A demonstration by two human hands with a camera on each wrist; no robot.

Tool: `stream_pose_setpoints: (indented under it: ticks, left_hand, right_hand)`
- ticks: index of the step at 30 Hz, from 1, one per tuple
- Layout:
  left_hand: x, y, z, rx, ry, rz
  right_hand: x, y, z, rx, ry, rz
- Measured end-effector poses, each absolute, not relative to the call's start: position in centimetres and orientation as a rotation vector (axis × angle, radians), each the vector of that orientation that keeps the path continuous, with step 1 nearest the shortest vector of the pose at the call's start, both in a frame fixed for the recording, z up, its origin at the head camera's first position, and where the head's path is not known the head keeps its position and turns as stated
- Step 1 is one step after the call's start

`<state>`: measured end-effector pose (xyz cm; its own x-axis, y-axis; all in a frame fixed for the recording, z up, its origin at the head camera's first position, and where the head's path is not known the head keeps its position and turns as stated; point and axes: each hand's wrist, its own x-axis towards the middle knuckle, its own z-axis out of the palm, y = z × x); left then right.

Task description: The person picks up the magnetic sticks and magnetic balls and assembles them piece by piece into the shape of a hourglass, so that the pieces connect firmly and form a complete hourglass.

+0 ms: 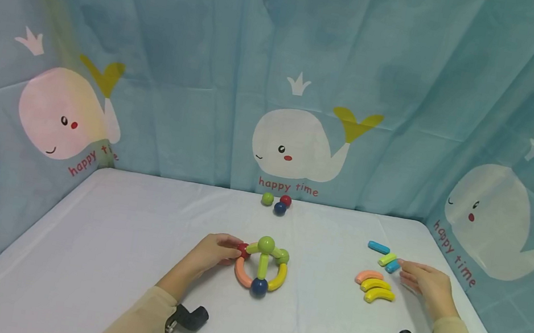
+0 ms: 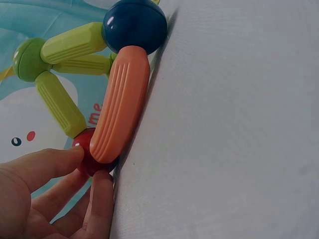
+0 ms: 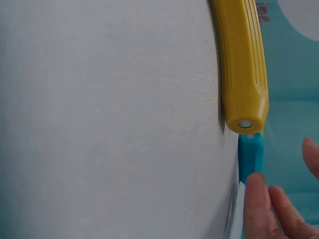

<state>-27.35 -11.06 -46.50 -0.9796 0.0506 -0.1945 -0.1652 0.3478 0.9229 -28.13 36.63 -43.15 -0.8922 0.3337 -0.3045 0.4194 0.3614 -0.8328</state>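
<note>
Left hand pinches the red ball at the left of one ball-and-stick frame. Right hand, digits apart, is at the near blue stick, right.

A pyramid-like ball-and-rod frame stands (a green ball at its peak); right of the frame lies a short blue rod.

Red "happy time" lettering on blue curtain, beneath three printed whales, leftmost partly creased
</note>
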Motion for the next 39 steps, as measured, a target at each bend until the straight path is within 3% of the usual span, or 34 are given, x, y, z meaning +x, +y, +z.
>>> stream_pose_setpoints:
  ticks: [8,17,39]
  left_hand:
    - [-27.3,-11.1,-46.7,-0.085,2.41,1.702]
    - [-27.3,-11.1,-46.6,-0.094,2.404,1.706]
    - [-27.4,-10.9,-46.4,-0.14,2.414,1.695]
  right_hand:
    - [-29.7,36.7,-43.5,0.877,2.352,-1.707]
    - [-30.1,36.8,-43.1,0.805,2.29,-1.79]
    - [-31.9,35.9,-43.1,1.02,2.348,-1.684]
